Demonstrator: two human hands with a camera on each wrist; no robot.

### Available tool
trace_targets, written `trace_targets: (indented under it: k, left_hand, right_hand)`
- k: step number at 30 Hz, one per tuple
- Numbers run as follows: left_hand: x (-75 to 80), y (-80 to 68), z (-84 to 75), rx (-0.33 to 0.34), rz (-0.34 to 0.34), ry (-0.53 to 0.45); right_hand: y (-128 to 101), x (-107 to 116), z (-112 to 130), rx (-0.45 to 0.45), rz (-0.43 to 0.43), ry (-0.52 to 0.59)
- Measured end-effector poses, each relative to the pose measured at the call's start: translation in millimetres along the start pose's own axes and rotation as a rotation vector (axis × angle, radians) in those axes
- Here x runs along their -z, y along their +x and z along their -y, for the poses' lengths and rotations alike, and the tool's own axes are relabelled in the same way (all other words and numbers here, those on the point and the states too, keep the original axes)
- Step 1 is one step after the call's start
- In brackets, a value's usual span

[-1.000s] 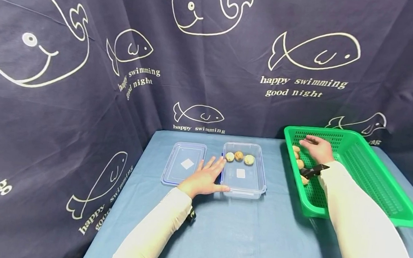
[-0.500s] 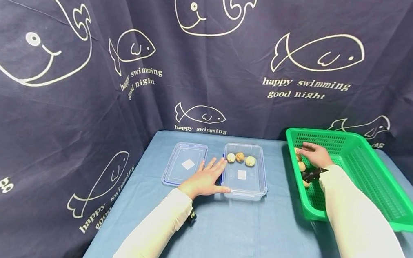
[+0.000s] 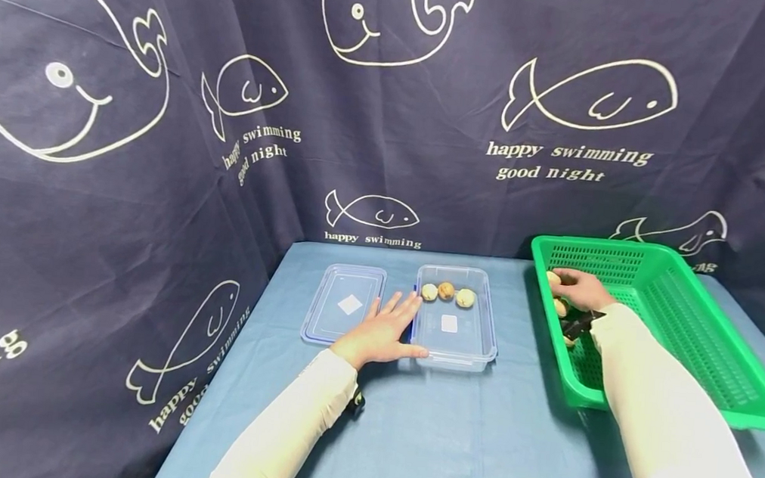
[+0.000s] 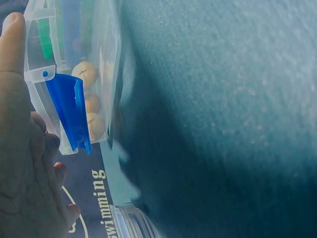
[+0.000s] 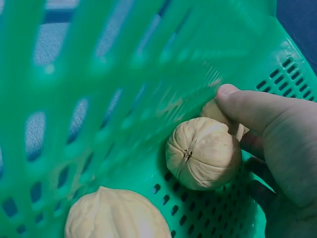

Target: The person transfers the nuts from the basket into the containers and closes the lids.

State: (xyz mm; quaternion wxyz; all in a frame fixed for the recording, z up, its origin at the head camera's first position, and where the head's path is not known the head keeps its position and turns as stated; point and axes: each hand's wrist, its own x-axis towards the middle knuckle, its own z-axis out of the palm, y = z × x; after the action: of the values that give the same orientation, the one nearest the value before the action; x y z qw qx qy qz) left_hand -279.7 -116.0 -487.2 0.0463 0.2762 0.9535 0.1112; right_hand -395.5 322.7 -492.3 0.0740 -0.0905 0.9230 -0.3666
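My right hand [image 3: 583, 291] is inside the green basket [image 3: 696, 327] at its far left corner. Thumb and fingers pinch a walnut [image 5: 214, 111], partly covered by the thumb in the right wrist view. A second walnut [image 5: 203, 153] lies just in front of it, and another walnut [image 5: 116, 215] sits nearer the camera. My left hand [image 3: 377, 333] lies with spread, straight fingers against the left side of a clear plastic box [image 3: 475, 346]. Three walnuts [image 3: 445, 291] stand in a row in the box's far half. A blue latch [image 4: 69, 109] hangs on the box's side.
Left of the box lies its clear lid [image 3: 324, 317] with a blue seal, partly behind the left hand. A blue cloth covers the table [image 3: 459, 451]. A dark curtain [image 3: 392, 133] with fish prints hangs behind and to the left.
My right hand has lowered to the walnuts along the basket's left wall, and its fingers have closed on the farthest one. The left hand stays at the box.
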Motion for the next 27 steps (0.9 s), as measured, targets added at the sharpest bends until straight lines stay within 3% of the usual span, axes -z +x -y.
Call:
trace_targets:
  k: [6,17,27]
  left_hand:
    - [1.6,-0.7,-0.9,-0.002,0.001,-0.012]
    - [0.2,0.0,-0.7,0.008,-0.002,-0.006]
    - [1.0,-0.3,-1.4,0.011,0.007,-0.002]
  right_hand:
    - [0.0,-0.2,3.8,0.014,-0.015,-0.046]
    - [9.7,-4.1,-12.6,0.084,-0.117,-0.071]
    - [4.9,-0.5,0.0,0.064,-0.156,-0.029]
